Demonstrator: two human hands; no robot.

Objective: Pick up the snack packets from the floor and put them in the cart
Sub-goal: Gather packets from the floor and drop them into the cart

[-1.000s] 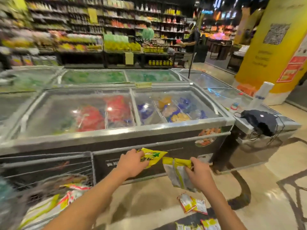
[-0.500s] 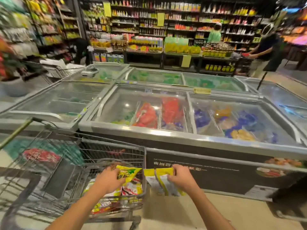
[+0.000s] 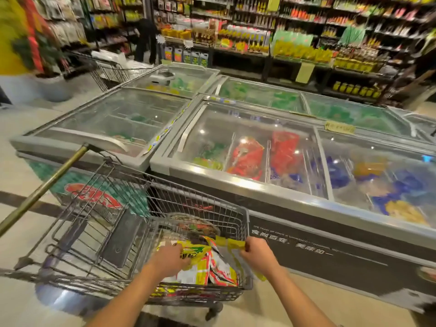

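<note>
Left hand (image 3: 171, 257) grip holding yellow packet (image 3: 192, 252) inside cart (image 3: 244, 223), over packet pile (image 3: 219, 271). Right hand (image 3: 258, 254) grip pinching second packet (image 3: 232, 244) at cart's right rim.

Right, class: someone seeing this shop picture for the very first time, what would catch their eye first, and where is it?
First, the two bare arms reaching in from the bottom: the left hand and right hand each grip a yellow snack packet over the wire cart at lower left, which already holds packets. Behind it, glass-topped chest freezers fill the middle, with bright red bags inside.
</note>
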